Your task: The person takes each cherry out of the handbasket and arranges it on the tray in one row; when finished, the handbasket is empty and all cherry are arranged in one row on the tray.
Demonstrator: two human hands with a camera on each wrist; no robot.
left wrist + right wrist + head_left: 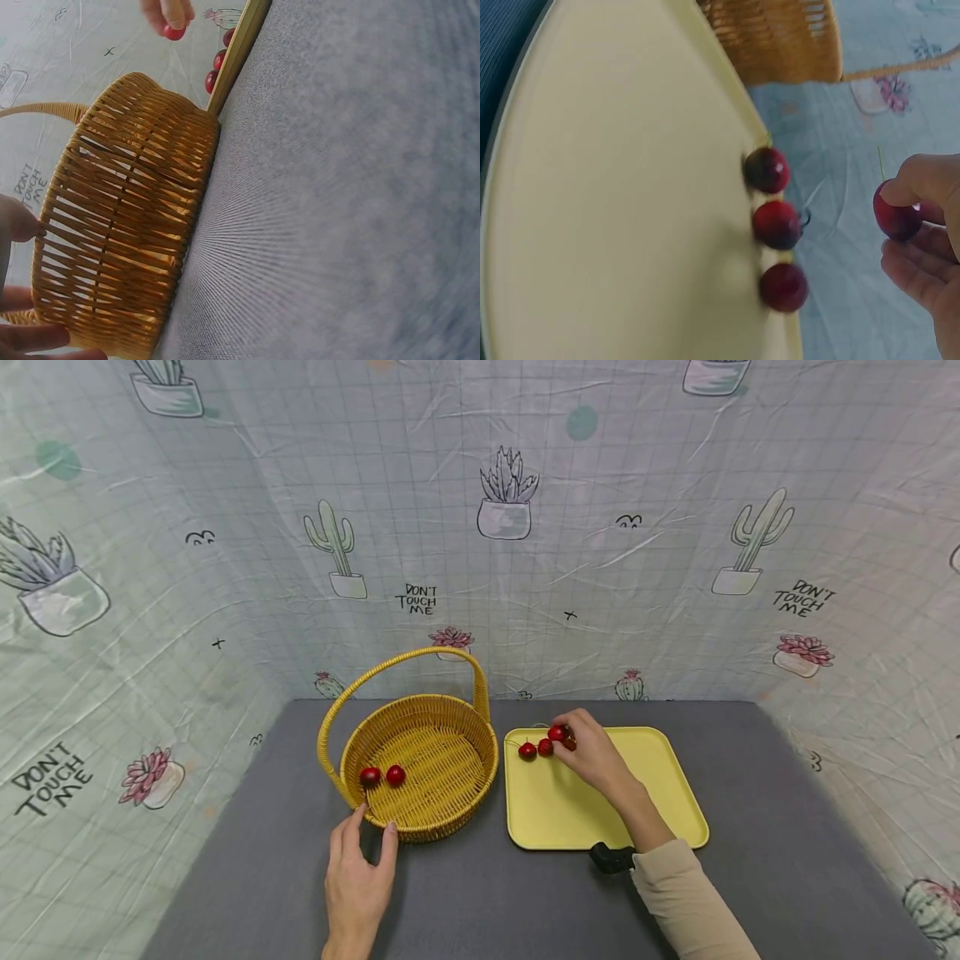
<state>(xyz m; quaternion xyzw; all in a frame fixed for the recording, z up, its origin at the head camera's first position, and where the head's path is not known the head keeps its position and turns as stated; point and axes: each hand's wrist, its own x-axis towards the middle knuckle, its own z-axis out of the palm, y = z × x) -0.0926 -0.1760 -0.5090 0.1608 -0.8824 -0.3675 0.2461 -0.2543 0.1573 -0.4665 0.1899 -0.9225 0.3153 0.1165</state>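
My right hand (pixel 594 758) pinches a red cherry (pixel 897 211) between thumb and fingers, raised above the far left part of the yellow tray (pixel 555 818). The cherry's thin green stem points up in the right wrist view. Three more cherries lie in a row along the tray's edge, among them a dark red cherry (pixel 783 287) and another cherry (pixel 527 751). My left hand (pixel 360 881) touches the near rim of the yellow wicker basket (pixel 438 739), thumb and fingers spread apart. Inside the basket, two cherries (pixel 395 776) lie at the left side.
Basket and tray stand side by side on a grey table (pixel 465 902), a narrow gap between them. The basket's tall arched handle (pixel 375 670) rises over its far left side. A cactus-printed cloth (pixel 555 560) hangs behind and at both sides.
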